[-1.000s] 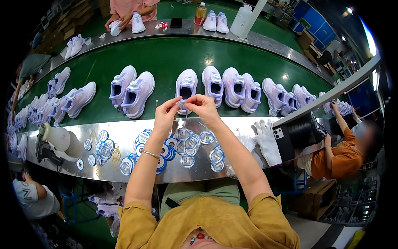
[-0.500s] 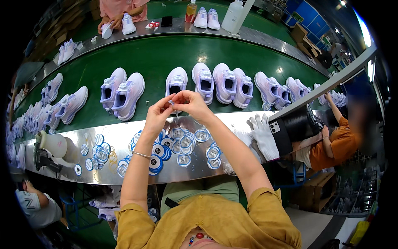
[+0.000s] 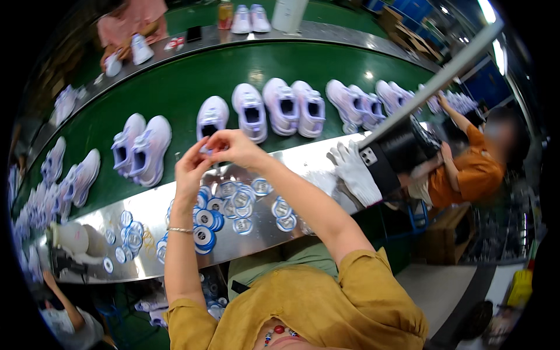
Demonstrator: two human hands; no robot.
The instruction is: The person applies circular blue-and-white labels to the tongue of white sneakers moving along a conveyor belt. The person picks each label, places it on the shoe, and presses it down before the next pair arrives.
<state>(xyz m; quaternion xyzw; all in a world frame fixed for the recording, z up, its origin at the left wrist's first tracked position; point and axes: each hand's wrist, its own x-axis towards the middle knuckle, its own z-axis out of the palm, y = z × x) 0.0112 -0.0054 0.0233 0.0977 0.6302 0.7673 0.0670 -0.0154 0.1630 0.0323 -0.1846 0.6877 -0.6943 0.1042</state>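
Observation:
Just in front of a white and lavender sneaker (image 3: 212,116), my left hand (image 3: 190,169) and my right hand (image 3: 238,148) meet, fingertips pinched together. Between them shows a small pale lavender piece (image 3: 205,150), too small and covered to name. The sneaker stands on the green belt, its toe pointing away, partly hidden by my fingers. Round blue-and-white tags (image 3: 241,200) lie in loose piles on the metal ledge below my hands. More such tags (image 3: 205,219) sit beside my left forearm.
Several pairs of sneakers (image 3: 284,107) line the green belt (image 3: 192,76). A white glove (image 3: 353,169) and a dark phone (image 3: 376,169) lie to the right on the metal ledge (image 3: 146,201), under a slanting bar (image 3: 434,84). Co-workers sit at right, far left and across.
My view has tilted and shifted, so the belt now slopes up to the right. My hands stay pinched together; the thin pale strip that hung below them no longer shows.

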